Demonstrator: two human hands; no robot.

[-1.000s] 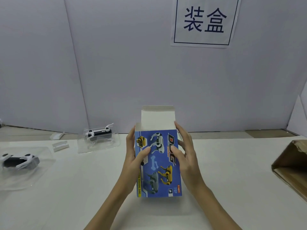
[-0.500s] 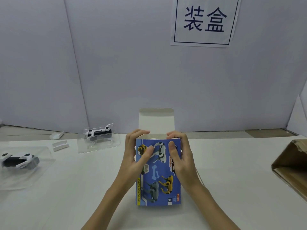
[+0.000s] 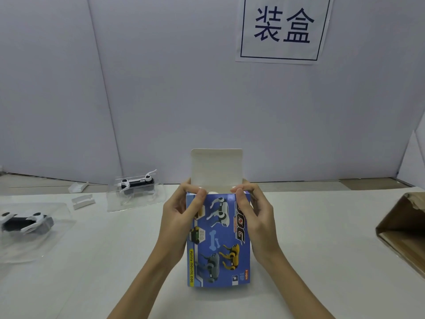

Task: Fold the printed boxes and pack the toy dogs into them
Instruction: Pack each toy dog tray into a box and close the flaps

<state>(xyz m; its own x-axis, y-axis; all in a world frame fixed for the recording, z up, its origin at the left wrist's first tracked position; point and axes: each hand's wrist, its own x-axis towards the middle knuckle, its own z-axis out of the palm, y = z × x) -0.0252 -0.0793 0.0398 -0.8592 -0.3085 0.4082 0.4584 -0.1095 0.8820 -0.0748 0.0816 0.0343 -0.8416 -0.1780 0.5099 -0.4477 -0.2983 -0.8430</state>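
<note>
A blue printed box (image 3: 218, 249) with pictures of toy dogs stands in front of me on the white table (image 3: 322, 238), its white top flap (image 3: 216, 166) raised at the far end. My left hand (image 3: 178, 217) grips the box's upper left edge, fingers curled over its open far end. My right hand (image 3: 255, 212) grips the upper right edge the same way. A black and white toy dog (image 3: 137, 181) lies in a clear plastic tray (image 3: 138, 203) at the back left. A second toy dog (image 3: 25, 223) lies in another clear tray (image 3: 55, 231) at the far left.
Two small white plastic pieces (image 3: 83, 201) lie near the back left trays. An open brown cardboard carton (image 3: 404, 229) sits at the right edge. A white wall with a paper sign (image 3: 284, 28) closes off the back of the table.
Both hands slid up from the box's sides to its far end and curled their fingers over the opening. The box tipped slightly, and the flap stayed raised.
</note>
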